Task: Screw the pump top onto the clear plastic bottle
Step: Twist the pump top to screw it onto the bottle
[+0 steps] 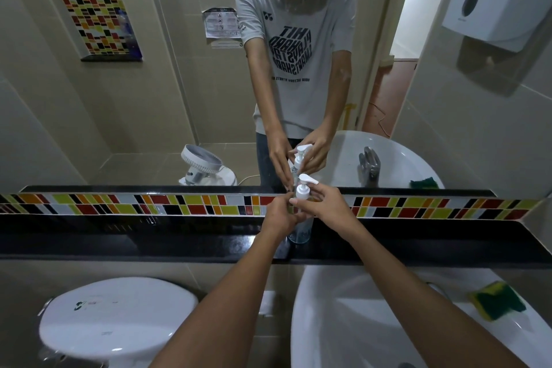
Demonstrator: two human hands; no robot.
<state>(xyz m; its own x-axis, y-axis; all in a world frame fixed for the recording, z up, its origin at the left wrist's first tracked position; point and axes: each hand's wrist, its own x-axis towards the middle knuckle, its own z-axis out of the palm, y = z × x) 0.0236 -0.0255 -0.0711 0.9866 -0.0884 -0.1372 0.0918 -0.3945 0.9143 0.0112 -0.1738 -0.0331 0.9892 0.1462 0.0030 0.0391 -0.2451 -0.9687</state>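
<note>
Clear plastic bottle (pixel 300 233) upright on black ledge (pixel 149 243) under mirror (pixel 149 84), between toilet (pixel 116 323) and sink (pixel 373 323). Left hand (pixel 280 213) wrapped around bottle's upper body, fingers closed on it. Right hand (pixel 327 206) at neck, fingers pinching collar of white pump top (pixel 304 188), which sits upright on bottle, nozzle pointing right. Green-yellow sponge (pixel 497 300) on sink rim, well apart.

bottle (pixel 301 233) on ledge (pixel 149 243), sink (pixel 343 323) before it
</note>
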